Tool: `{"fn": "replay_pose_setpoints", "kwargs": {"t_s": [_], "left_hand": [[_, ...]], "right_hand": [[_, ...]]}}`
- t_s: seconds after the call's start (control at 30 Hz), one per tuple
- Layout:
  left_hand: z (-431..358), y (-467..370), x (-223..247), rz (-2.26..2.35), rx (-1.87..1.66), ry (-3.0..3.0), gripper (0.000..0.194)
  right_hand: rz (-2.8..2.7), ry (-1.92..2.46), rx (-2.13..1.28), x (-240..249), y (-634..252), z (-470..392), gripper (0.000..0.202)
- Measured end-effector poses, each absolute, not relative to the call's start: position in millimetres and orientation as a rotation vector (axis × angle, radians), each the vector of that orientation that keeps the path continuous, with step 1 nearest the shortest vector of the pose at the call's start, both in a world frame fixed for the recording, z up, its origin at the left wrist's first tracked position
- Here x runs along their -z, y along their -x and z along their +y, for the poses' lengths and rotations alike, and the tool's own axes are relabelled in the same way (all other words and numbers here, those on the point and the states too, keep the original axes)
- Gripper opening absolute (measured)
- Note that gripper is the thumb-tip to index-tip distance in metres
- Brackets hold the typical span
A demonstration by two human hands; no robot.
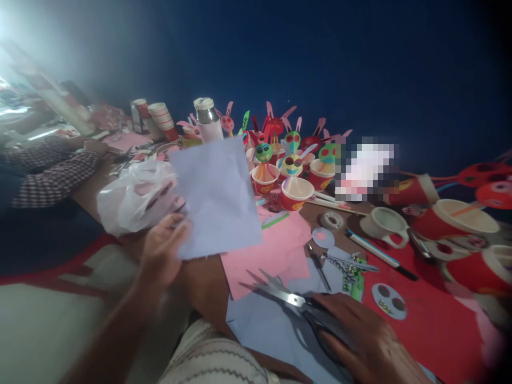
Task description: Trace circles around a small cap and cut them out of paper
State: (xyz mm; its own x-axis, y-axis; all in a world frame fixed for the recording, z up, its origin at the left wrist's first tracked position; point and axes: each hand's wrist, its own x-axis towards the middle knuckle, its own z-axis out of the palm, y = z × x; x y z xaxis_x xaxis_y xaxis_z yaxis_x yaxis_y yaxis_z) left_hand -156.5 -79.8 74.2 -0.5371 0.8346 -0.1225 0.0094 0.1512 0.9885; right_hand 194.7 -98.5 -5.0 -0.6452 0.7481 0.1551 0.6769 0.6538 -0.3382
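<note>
A pale blue-grey sheet of paper (218, 197) is raised above the table, its lower left edge gripped by my left hand (164, 250). Black-handled scissors (295, 300) are in my right hand (360, 330), their blades parted and pointing left, below the raised sheet and apart from it. Beneath the blades lie pink paper (272, 256) and more blue-grey paper (268, 325). Right of them, on red paper (436, 325), rests a grey oval face cutout (389, 301). A craft knife (319, 266) and green patterned scraps (354, 277) are close by.
Paper cups with colourful paper faces (266, 178) stand at the back. A steel flask (206, 120) is behind the raised sheet. At the left are a white plastic bag (134, 200) and a person's checkered sleeve (60, 178). A mug (384, 226), tape roll (332, 220) and marker (382, 254) lie right.
</note>
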Motion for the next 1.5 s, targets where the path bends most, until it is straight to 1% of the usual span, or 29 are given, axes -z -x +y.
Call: {"fn": "replay_pose_setpoints", "kwargs": {"t_s": [0.13,0.23,0.37,0.47,0.57,0.7,0.83,0.93,1.0,1.1,1.23,1.3,1.4,1.5], "left_hand": [[-84.2,125.5,-21.0,1.554,-1.245,-0.830,0.031],[-87.6,112.8,-5.8,1.528,-1.200,-0.767,0.037],[-84.7,109.5,-5.3,1.619,-1.114,-0.809,0.039],[-81.2,106.1,-4.6,1.606,-0.987,-0.848,0.039],[-79.7,101.0,-0.5,1.506,-0.846,-0.848,0.047],[-77.9,98.3,3.2,1.399,-0.762,-0.928,0.060],[-75.6,100.8,0.4,1.370,-0.654,-1.067,0.069],[-76.3,108.0,-5.6,1.369,-0.547,-1.147,0.072],[-79.0,116.6,-10.8,1.384,-0.463,-1.224,0.069],[-85.1,132.0,-19.4,1.549,-0.401,-1.358,0.059],[-87.4,144.4,-28.5,1.613,-0.493,-1.430,0.046],[-83.1,143.8,-30.5,1.605,-0.488,-1.458,0.039],[-71.7,135.5,-30.4,1.558,-0.396,-1.572,0.034],[-59.6,121.5,-30.3,1.470,-0.301,-1.779,0.031]], "right_hand": [[-2.550,1.317,-0.382,-1.4,-206.2,-93.1,0.036],[-2.516,1.373,-0.340,-4.5,-211.6,-92.9,0.035],[-2.537,1.354,-0.238,-9.4,-206.8,-100.3,0.037],[-2.584,1.335,-0.190,-15.1,-197.9,-108.3,0.036],[-2.616,1.327,-0.157,-19.8,-191.4,-116.0,0.039],[-2.613,1.354,-0.181,-19.2,-189.3,-125.4,0.042],[-2.561,1.373,-0.174,-12.4,-189.5,-131.5,0.043],[-2.557,1.387,-0.229,-7.2,-189.1,-133.3,0.046],[-2.559,1.397,-0.259,-5.2,-188.6,-133.9,0.047],[-2.559,1.391,-0.294,-6.6,-189.1,-133.8,0.044],[-2.539,1.358,-0.316,-14.1,-197.2,-126.2,0.031],[-2.488,1.376,-0.255,-17.0,-203.1,-117.4,0.026],[-2.417,1.489,-0.141,-17.4,-206.7,-99.5,0.021],[-2.410,1.749,0.054,-13.6,-199.9,-81.9,0.013]]}}
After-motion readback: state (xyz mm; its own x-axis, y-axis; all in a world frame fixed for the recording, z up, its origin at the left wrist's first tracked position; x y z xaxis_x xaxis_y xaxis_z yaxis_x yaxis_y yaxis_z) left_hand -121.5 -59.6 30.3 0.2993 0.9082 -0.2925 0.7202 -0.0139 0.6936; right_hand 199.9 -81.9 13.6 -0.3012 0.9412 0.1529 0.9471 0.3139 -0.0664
